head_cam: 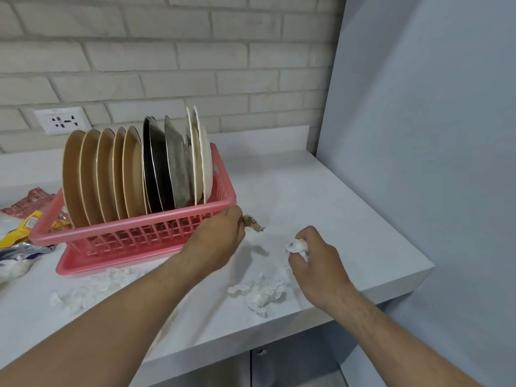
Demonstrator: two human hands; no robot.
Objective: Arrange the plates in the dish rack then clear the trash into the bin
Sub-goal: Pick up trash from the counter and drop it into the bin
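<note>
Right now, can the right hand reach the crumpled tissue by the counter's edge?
Probably yes: the crumpled tissue lies just beside the right hand, nothing between, though that hand grips a tissue wad.

You are looking down at a pale grey desk (321,191) with a faintly marbled top. Its front edge runs diagonally across your view, and its right side meets a smooth blue-grey panel (432,135) that fills the right of the picture. Along the back of the desk runs a low upstand (265,139) of the same pale material, and above it rises a wall of whitewashed bricks (195,51). Set into that wall on your left is a white power socket (62,121) with several dark pin holes. Below the desk's front edge you can make out a grey cabinet front (293,364) with a small metal knob (262,352) just beside a dark vertical seam.
</note>
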